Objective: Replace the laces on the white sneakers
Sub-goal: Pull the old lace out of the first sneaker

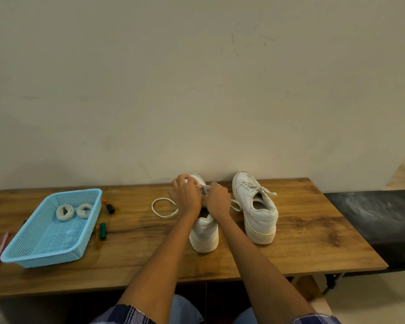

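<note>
Both your hands are curled over the lacing of the near white sneaker (204, 232), the left hand (185, 195) and the right hand (218, 199) almost touching; each seems to pinch the old lace (163, 207) at the eyelets, though your knuckles hide the fingertips. One slack loop of that lace lies on the wooden table (302, 242) just left of your left hand, and a shorter end trails right of your right hand. The second sneaker (257, 206), laced and tied, stands just beyond your right hand. The two coiled replacement laces (74, 211) wait in the blue basket (42, 256), well to your left. As I judge it, pulling hard with nothing bracing the heel could drag the shoe toward the wall, and the loose loop may snag.
</note>
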The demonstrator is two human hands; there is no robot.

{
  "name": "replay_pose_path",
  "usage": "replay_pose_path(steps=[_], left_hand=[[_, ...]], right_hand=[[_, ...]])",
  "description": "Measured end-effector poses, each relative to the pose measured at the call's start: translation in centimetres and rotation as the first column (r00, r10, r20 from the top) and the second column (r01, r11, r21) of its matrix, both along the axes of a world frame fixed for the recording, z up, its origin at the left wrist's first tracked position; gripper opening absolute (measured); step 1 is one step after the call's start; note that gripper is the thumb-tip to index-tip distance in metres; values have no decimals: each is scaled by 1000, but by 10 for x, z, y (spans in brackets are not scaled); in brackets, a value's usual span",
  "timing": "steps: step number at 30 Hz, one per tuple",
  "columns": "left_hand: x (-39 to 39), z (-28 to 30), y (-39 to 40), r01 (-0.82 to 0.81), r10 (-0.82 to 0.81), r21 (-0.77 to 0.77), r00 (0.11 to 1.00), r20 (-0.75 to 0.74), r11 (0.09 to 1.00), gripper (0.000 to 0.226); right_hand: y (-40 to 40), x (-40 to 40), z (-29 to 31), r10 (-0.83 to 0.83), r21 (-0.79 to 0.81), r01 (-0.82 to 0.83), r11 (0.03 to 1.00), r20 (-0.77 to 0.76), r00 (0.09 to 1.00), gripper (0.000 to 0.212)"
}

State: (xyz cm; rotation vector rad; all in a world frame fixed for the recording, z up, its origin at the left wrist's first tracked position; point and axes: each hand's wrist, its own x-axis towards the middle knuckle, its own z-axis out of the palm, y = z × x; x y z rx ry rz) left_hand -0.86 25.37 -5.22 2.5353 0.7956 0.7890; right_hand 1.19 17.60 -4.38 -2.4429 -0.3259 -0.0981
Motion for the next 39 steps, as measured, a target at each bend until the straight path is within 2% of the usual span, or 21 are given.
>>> replay_pose_path(steps=[3,4,6,8,11,14,16,24,27,29,31,33,34,36,38,39], left_hand=[[-11,4,0,-105,208,-321,929,307,941,18],[-15,7,0,-142,302,-418,888,347,897,20],[-19,8,0,-179,385,-500,856,346,848,23],[-18,8,-1,-150,342,-461,866,366,875,31],[-13,4,-2,-77,187,-286,906,379,955,46],[-11,2,0,22,15,-155,971,237,988,35],[-10,2,1,69,-51,-95,983,177,993,24],[-3,0,0,58,-60,-31,996,-62,998,17],[-2,-1,-1,52,-52,0,997,-55,999,15],[-2,-2,0,58,-57,-8,998,17,998,17],[-5,0,-1,52,-31,-100,979,204,994,15],[-12,3,-2,-13,112,-265,925,362,964,16],[-14,3,-2,-66,213,-368,903,374,927,18],[-15,0,5,-164,375,-571,886,273,804,24],[-14,-3,7,-220,415,-667,898,146,711,29],[-13,-3,7,-216,405,-671,904,138,710,32]], right_hand=[[0,2,-1,-11,-2,11,1000,-13,1000,19],[0,2,-1,-11,-4,11,1000,-16,1000,19],[0,2,-2,-4,-8,4,1000,-19,1000,19],[1,1,-1,-2,-5,1,1000,-23,1000,19],[1,2,-1,-5,-12,5,1000,-20,1000,18],[0,1,0,0,-28,0,1000,-2,1000,21],[0,1,-1,1,-28,-1,1000,11,1000,24],[0,1,1,2,-20,-2,1000,-21,1000,19],[0,1,1,8,-21,-9,1000,-28,1000,17],[0,1,1,9,-9,-10,1000,-26,1000,16],[0,0,0,7,2,-7,1000,-19,1000,17],[-1,-1,1,9,7,-9,1000,-13,1000,18],[-2,-1,1,11,11,-11,1000,-11,1000,18],[-2,-1,1,14,12,-14,1000,-14,1000,17],[-2,-2,2,19,7,-18,1000,-20,1000,17],[-2,-2,2,20,9,-20,1000,-21,1000,17]])
